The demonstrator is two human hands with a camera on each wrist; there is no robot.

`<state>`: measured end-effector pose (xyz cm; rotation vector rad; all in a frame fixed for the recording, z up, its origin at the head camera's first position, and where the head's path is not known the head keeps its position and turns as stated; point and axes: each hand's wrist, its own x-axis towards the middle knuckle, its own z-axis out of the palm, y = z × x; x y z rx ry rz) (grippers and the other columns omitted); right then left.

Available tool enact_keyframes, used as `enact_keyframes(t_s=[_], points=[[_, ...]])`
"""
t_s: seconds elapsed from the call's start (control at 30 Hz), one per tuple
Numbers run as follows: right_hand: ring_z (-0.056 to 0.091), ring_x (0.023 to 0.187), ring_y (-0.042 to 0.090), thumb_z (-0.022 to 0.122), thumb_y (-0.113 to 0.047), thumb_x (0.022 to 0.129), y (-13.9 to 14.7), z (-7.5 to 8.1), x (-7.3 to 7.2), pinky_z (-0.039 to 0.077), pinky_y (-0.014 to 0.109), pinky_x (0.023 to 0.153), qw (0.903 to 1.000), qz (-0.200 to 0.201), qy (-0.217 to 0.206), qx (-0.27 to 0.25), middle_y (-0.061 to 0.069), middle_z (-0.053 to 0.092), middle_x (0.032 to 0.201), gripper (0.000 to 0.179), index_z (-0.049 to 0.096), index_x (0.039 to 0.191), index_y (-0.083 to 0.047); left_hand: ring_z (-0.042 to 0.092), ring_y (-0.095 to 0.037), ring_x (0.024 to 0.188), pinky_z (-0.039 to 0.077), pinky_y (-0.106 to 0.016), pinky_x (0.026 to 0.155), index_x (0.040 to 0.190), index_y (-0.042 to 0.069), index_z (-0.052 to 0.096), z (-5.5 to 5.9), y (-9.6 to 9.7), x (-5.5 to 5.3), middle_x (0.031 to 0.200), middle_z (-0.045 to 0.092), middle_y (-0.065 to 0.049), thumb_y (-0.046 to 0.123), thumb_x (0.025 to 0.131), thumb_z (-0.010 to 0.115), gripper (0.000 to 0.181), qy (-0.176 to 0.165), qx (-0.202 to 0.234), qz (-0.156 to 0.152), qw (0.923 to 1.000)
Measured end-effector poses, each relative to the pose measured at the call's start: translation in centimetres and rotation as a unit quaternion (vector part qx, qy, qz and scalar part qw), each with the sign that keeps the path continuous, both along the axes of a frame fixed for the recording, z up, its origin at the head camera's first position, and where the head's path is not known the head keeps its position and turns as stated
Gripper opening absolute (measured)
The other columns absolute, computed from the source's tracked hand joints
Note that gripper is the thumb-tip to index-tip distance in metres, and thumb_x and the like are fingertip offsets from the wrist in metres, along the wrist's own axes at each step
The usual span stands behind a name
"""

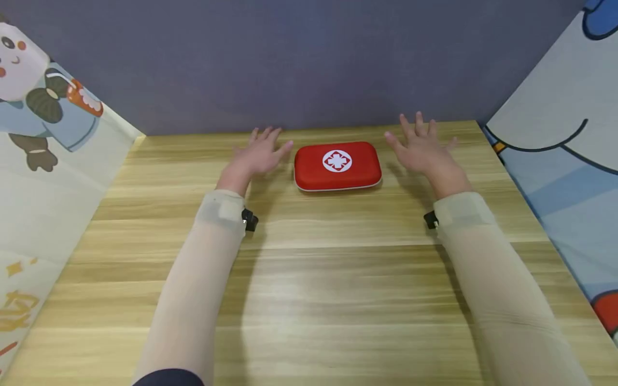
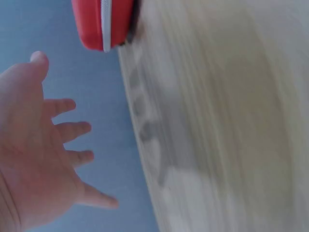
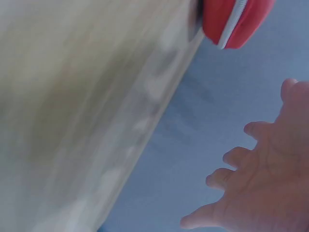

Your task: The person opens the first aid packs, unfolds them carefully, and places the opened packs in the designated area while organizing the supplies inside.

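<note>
A red zipped first-aid case (image 1: 337,165) with a white cross badge lies flat on the wooden table (image 1: 309,279), near the far edge. My left hand (image 1: 263,153) hovers just left of it, fingers spread and straight, holding nothing. My right hand (image 1: 421,145) hovers just right of it, fingers spread the same way. Neither hand touches the case. In the left wrist view the left hand (image 2: 46,145) shows its open palm with the case (image 2: 104,21) beyond the thumb. In the right wrist view the right hand (image 3: 260,188) is spread below the case (image 3: 236,19).
A dark grey-blue wall (image 1: 309,59) rises behind the table. Cartoon-printed panels stand at the left (image 1: 48,161) and the right (image 1: 560,161) sides. Both forearms wear pale sleeves with small black wrist cameras.
</note>
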<state>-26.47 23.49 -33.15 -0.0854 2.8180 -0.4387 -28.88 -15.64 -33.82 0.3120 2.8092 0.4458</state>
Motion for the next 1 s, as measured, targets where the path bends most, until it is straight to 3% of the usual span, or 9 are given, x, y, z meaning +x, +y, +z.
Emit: enact_keyframes(t_s=[0.13,0.27,0.4,0.47,0.63,0.8,1.0], points=[[-0.03,0.157,0.052,0.008,-0.083,0.1,-1.8,0.6,-0.2,-0.015,0.092,0.109,0.9998,0.02,-0.004,0.008,0.008,-0.04,0.168,0.089,-0.022,0.166,-0.032,0.027,-0.038,0.163,0.024,-0.06,0.132,0.17,0.012,0.021,-0.1,1.3,-1.3,0.173,0.034,-0.016,0.049,0.114,0.033,0.068,0.006,0.042,-0.028,0.9987],[-0.026,0.159,0.051,0.013,-0.083,0.1,-4.1,0.8,-0.6,-0.013,0.09,0.112,0.9987,0.048,-0.013,0.012,0.007,-0.036,0.171,0.089,-0.02,0.167,-0.034,0.052,-0.037,0.144,0.04,-0.048,0.121,0.161,0.01,0.043,-0.4,2.4,-2.7,0.145,0.064,-0.018,0.015,0.11,0.039,0.052,0.002,0.067,-0.049,0.9965],[-0.017,0.163,0.05,0.032,-0.08,0.101,-6.6,0.5,-1.0,0.001,0.086,0.12,0.9936,0.11,-0.017,0.018,0.008,-0.026,0.177,0.093,-0.01,0.17,-0.034,0.058,-0.033,0.124,0.046,-0.042,0.101,0.156,0.015,0.053,-0.9,2.9,-3.8,0.13,0.067,-0.017,-0.004,0.098,0.033,0.064,-0.036,0.103,-0.066,0.9918],[-0.012,0.164,0.049,0.045,-0.077,0.1,-7.5,0.1,-1.2,0.007,0.083,0.123,0.9879,0.152,-0.024,0.018,0.009,-0.018,0.179,0.095,0.001,0.172,-0.033,0.06,-0.03,0.12,0.047,-0.039,0.097,0.155,0.017,0.055,-1.3,3.1,-4.2,0.132,0.066,-0.017,-0.008,0.093,0.029,0.071,-0.059,0.12,-0.078,0.988],[0.008,0.165,0.047,0.07,-0.062,0.095,-9.1,-0.2,-1.4,0.021,0.067,0.13,0.976,0.212,-0.05,-0.012,0.016,0.008,0.18,0.096,0.025,0.17,-0.023,0.055,-0.032,0.135,0.044,-0.041,0.116,0.154,0.012,0.057,-2.2,3.3,-5.1,0.149,0.06,-0.019,-0.011,0.091,0.03,0.072,-0.083,0.124,-0.104,0.9833],[0.023,0.161,0.047,0.078,-0.055,0.092,-9.5,0.2,-1.3,0.027,0.057,0.131,0.9738,0.222,-0.049,-0.008,0.022,0.02,0.177,0.096,0.033,0.167,-0.015,0.049,-0.033,0.147,0.037,-0.044,0.127,0.151,0.003,0.058,-2.4,3.5,-5.6,0.155,0.057,-0.019,-0.013,0.092,0.034,0.066,-0.073,0.097,-0.122,0.9851],[0.021,0.161,0.045,0.084,-0.056,0.086,-9.0,0.0,-1.1,0.028,0.058,0.13,0.9765,0.206,-0.062,0.005,0.019,0.018,0.178,0.104,0.032,0.169,-0.02,0.049,-0.033,0.148,0.036,-0.044,0.127,0.147,0.003,0.062,-2.2,3.8,-6.0,0.152,0.06,-0.018,-0.008,0.096,0.04,0.056,-0.048,0.049,-0.137,0.9882]])
